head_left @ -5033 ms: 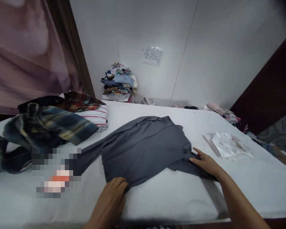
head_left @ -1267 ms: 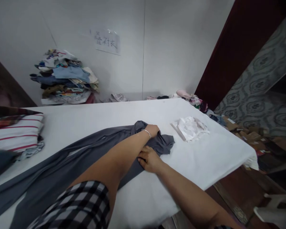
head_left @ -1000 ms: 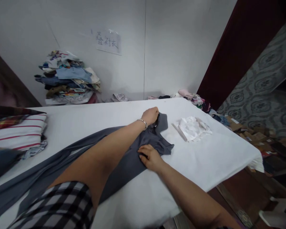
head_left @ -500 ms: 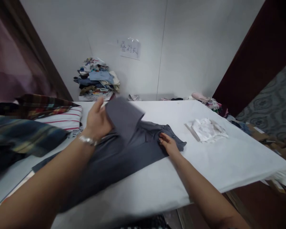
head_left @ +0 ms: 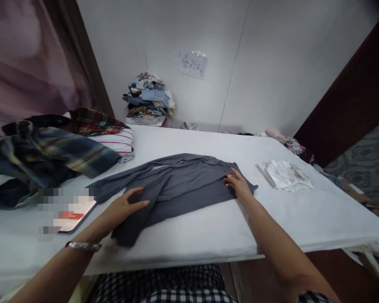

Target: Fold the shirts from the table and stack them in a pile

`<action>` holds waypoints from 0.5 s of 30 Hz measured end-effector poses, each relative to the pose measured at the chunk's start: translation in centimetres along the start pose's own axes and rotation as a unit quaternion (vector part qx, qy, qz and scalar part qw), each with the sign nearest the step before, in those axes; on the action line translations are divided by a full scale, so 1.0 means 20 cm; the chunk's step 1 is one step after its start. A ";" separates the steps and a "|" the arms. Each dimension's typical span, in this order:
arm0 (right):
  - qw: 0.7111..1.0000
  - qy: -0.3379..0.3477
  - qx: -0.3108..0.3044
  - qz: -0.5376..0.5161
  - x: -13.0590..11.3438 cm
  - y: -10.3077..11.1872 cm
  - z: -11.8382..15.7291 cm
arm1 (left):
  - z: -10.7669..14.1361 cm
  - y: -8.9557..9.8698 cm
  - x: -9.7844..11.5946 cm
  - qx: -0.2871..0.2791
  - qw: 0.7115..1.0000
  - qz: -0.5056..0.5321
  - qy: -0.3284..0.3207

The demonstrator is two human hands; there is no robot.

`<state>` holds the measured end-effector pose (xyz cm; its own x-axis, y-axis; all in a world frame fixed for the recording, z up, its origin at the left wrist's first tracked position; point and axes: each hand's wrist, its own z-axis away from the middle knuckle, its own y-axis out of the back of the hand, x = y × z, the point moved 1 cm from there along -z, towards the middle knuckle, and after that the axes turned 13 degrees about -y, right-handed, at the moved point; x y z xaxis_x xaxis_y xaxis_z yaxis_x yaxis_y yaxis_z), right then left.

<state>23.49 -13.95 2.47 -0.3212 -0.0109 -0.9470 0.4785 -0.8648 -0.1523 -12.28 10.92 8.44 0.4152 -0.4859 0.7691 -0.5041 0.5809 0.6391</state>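
Observation:
A dark grey garment (head_left: pixel 189 181) lies spread over the white table, one long sleeve reaching to the left and another part hanging toward the near edge. My left hand (head_left: pixel 131 206) rests at the left part of the garment, its thumb and fingers apart, with nothing gripped. On the garment's right part is my right hand (head_left: pixel 236 182), its fingers spread and slightly bent, touching the cloth. A metal bracelet circles my left wrist.
Plaid shirts (head_left: pixel 60 147) and a striped white garment (head_left: pixel 118 142) are heaped at the left. Near them lies a phone (head_left: pixel 78 216), partly pixelated. A clothes pile (head_left: pixel 150 101) stands at the back. White cloth (head_left: pixel 286 176) lies on the right of the table (head_left: pixel 189 248).
My left hand has come down and nearer, letting go of the raised grey cloth, which now lies on the table. My right hand stays at the garment's right part. The view has shifted left.

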 end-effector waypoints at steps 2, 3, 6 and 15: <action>1.000 -0.021 0.009 0.018 -0.03 -0.01 0.01 | 0.05 -0.01 0.01 0.008 0.993 -0.104 -0.049; 0.999 -0.034 0.010 0.029 -0.05 -0.02 0.01 | 0.09 -0.02 0.02 0.020 0.985 -0.150 -0.079; 0.995 -0.075 0.003 0.064 -0.09 -0.03 0.01 | 0.21 -0.10 0.07 0.038 0.955 -0.254 -0.148; 0.990 -0.131 -0.021 0.053 -0.15 -0.08 0.01 | 0.30 -0.11 0.04 0.020 0.953 -0.282 -0.111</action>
<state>23.54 -12.73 5.60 -0.4666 -0.2346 -0.8528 0.5525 -0.8302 -0.0739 -15.33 5.36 7.69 0.4608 -0.8421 0.2803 -0.2774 0.1634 0.9468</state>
